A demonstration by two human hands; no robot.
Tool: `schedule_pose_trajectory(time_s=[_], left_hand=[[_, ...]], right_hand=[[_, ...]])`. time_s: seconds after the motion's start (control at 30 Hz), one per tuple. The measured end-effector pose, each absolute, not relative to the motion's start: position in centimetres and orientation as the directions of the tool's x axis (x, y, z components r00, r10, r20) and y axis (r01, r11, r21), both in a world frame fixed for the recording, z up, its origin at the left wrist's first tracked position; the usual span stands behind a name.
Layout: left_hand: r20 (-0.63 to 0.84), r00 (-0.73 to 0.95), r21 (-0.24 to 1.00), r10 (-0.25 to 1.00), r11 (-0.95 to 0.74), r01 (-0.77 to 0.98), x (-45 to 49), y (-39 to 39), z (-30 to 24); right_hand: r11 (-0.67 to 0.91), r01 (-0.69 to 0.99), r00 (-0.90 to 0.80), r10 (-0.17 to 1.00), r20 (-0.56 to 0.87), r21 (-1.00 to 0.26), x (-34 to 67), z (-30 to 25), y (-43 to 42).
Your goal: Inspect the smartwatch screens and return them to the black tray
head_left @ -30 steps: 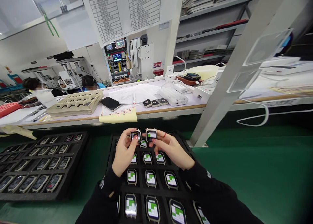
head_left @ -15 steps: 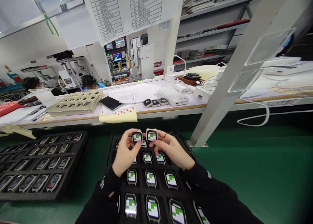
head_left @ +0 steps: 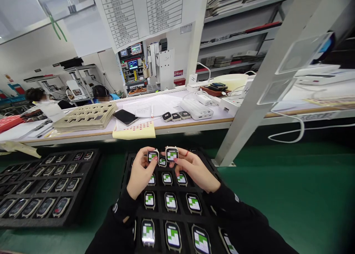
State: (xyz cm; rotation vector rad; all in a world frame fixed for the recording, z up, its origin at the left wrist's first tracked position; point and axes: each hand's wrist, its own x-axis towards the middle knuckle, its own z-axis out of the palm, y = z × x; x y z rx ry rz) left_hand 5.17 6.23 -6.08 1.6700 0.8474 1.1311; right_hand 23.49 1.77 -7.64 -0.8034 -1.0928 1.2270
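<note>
Head camera, looking down at a workbench: we hold two small smartwatch bodies up over the far end of a black tray. Our left hand (head_left: 141, 176) is curled, with thumb and fingertips pinching the left watch (head_left: 152, 156) by its sides. Our right hand (head_left: 194, 170) is curled the same way around the right watch (head_left: 172, 154). Both screens face us, lit in green and white blocks. The two watches sit just beside each other, raised above the tray rather than in a pocket. The centre tray (head_left: 125, 169) under our wrists holds rows of lit watches, one to a pocket, and its near end runs off the bottom of the picture. A second black tray (head_left: 41, 223) of dark-screened watches lies close on the left. A green mat (head_left: 277, 198) shows as a narrow strip between the trays and stretches wide to the right. Beyond the trays rises the wood-edged lip of a raised shelf (head_left: 194, 123). A slanted white post (head_left: 246, 113) meets the mat just right of our right hand.
</note>
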Motion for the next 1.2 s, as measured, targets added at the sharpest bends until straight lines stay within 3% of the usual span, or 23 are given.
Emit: schedule_pose_trajectory(time_s=[0.1,0.3,0.57,0.93,1.2], left_hand=[[0.277,0.386,0.934,0.88,-0.34,0.105,5.0,7.0,-6.5],[0.149,0.399,0.796,0.905,-0.349,0.494,4.6,10.4,-9.8],[0.109,0.405,0.642,0.908,-0.375,0.669,3.9,13.0,-13.1],[0.196,0.413,0.658,0.889,-0.432,0.617,4.2,11.9,-12.0],[0.311,0.576,0.822,0.756,-0.518,0.235,5.9,6.2,-7.0]], right_hand=[[0.206,-0.316,-0.018,0.975,0.223,-0.926,23.5,-7.6,1.8],[0.209,-0.318,-0.002,0.975,0.221,-0.925,23.3,-7.7,1.9],[0.173,-0.389,0.027,0.984,0.177,-0.905,23.2,-7.7,1.9],[0.192,-0.294,0.067,0.981,0.181,-0.936,23.1,-7.4,1.6],[0.188,-0.277,0.057,0.982,0.179,-0.942,23.0,-7.8,1.8]])
